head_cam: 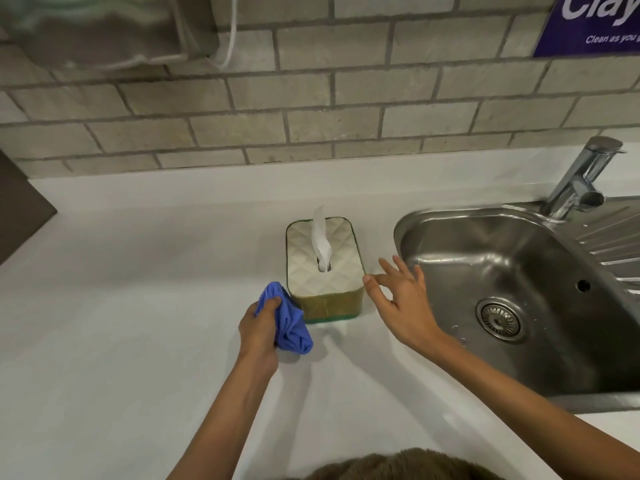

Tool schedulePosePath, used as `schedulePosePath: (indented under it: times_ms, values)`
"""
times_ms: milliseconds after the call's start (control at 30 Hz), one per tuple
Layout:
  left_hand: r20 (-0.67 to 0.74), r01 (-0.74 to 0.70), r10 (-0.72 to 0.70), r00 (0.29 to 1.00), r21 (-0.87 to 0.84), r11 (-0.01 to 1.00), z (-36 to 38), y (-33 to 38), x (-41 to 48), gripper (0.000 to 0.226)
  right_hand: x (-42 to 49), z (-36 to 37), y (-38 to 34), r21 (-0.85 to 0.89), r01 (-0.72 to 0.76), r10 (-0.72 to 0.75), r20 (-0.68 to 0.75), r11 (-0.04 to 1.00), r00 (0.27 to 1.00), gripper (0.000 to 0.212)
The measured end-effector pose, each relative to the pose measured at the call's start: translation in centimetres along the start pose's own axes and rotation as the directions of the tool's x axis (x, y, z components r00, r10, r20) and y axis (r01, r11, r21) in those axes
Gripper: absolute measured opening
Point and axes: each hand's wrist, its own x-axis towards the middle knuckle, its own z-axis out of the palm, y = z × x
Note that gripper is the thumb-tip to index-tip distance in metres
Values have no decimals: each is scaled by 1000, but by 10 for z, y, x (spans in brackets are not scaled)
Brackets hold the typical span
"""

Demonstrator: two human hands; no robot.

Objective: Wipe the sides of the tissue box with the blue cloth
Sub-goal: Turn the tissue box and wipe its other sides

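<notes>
A white, smooth tabletop (121, 306) fills the lower and left parts of the frame, bare and wide open to the left of the box and toward the bottom edge. Its far edge meets a grey brick-tiled wall (311, 109) across the upper half of the frame. At the right, a stainless steel sink basin (460, 258) is set into the tabletop, its curved rim close to the box's right side, leaving only a narrow strip of white surface between them. A chrome tap (581, 178) stands at the upper right behind the basin.

The rectangular tissue box with a white quilted top and olive-gold sides (325, 265) stands upright at the centre of the frame, its long axis running away from the viewer. A green band shows along its base and a thin green line edges the top. A white tissue (320, 237) sticks up from the opening in the lid.

The left hand (259, 327) has its grip closed around a bunched blue cloth (289, 320), held just beside the box's near left corner. The right hand (401, 299) hovers at the near right corner, its grip spread wide with fingers apart, one fingertip close to the box's edge; whether it touches cannot be told.
</notes>
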Motion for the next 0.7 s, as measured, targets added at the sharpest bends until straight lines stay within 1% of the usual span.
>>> schedulePosePath:
  times_ms: [100,167,200,233,267,333,367,400,433,500,567,633,700]
  values:
    - [-60,-29,28,998,-15,999,0,13,9,32,-4,3,-6,-16,39,-38,73,999,997,40]
    - [-83,-44,42,996,-22,999,3,25,16,35,-6,7,-11,-37,59,-53,141,998,989,36]
    - [-89,-52,49,995,-28,998,5,32,20,35,-7,8,-14,-40,68,-61,162,997,985,33]
    - [-94,-61,57,994,-34,998,7,38,23,36,-6,7,-17,-23,79,-74,153,997,985,29]
    - [-98,-71,67,993,-35,997,8,43,27,36,-2,4,-20,15,92,-93,96,996,991,26]
    - [-103,-83,79,991,-36,996,7,48,32,33,16,-8,-21,141,101,-88,-94,985,992,18]
    - [-104,-83,79,991,-39,996,5,48,32,30,30,-15,-18,216,71,-41,-144,974,989,13]
    - [-108,-77,72,992,-39,996,3,46,31,29,47,-20,-14,288,11,32,-143,958,989,8]
    - [-113,-64,59,992,-37,997,-1,42,29,31,65,-24,-8,349,-72,112,-95,935,989,9]
    - [-114,-16,9,993,-55,998,-6,33,23,36,96,-25,5,405,-227,230,42,886,972,27]
    - [-82,61,-69,994,-103,993,-8,20,13,35,119,-20,14,431,-329,287,161,840,944,40]
    - [-15,148,-152,988,-155,977,-5,11,4,30,134,-13,16,447,-428,335,273,786,902,49]
    - [30,208,-206,978,-175,962,-1,4,-2,25,142,-7,16,419,-476,349,345,773,871,55]
